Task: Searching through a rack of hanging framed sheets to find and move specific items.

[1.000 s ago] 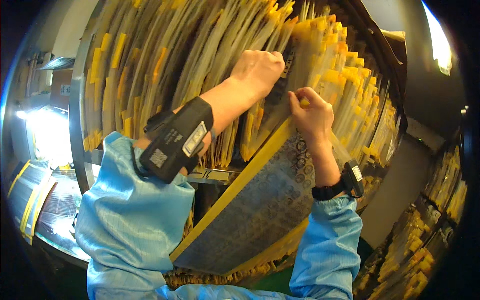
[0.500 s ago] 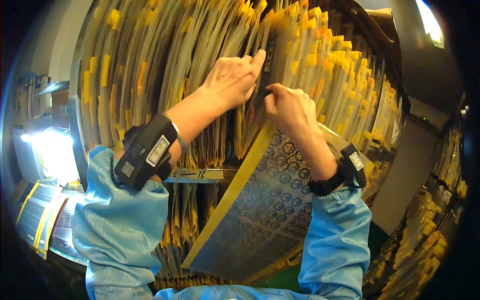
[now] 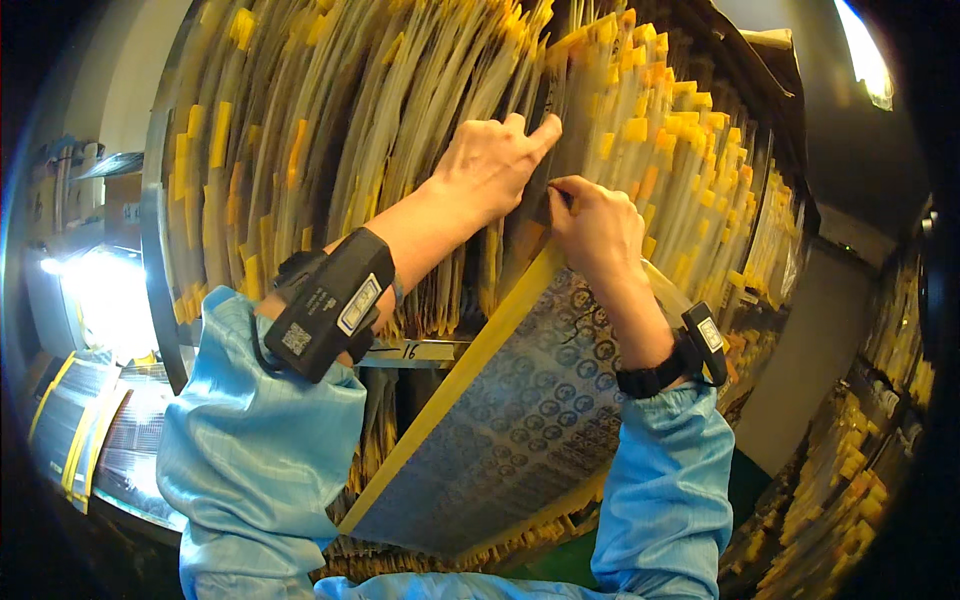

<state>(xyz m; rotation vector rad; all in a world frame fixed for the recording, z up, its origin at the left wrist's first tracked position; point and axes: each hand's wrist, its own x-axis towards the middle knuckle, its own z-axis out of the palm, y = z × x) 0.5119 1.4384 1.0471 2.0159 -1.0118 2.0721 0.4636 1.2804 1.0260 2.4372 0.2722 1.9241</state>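
Rows of thin film sheets [image 3: 330, 130] with yellow and orange edge tabs stand upright, packed on a shelf in front of me. My left hand [image 3: 490, 165] reaches into the row, index finger stretched out against the sheet edges, its other fingers partly hidden. Just to its right, my right hand [image 3: 600, 228] is closed, thumb and index finger pinching what looks like a dark film sheet's edge. A large translucent film sheet [image 3: 500, 420] with yellow borders and printed circles hangs aslant under my right hand and forearm. Its top end is hidden behind that hand.
Below the row runs a shelf edge with a white label strip [image 3: 425, 352]; more sheets hang beneath. At left, a bright lamp [image 3: 108, 300] shines above several yellow-edged sheets [image 3: 70, 420]. Another packed rack [image 3: 840, 480] stands at far right.
My left hand has shifted right and slightly down along the sheets, nearer my right hand. The right hand keeps its pinch. The lower corner of the hanging sheet has swung a little left.
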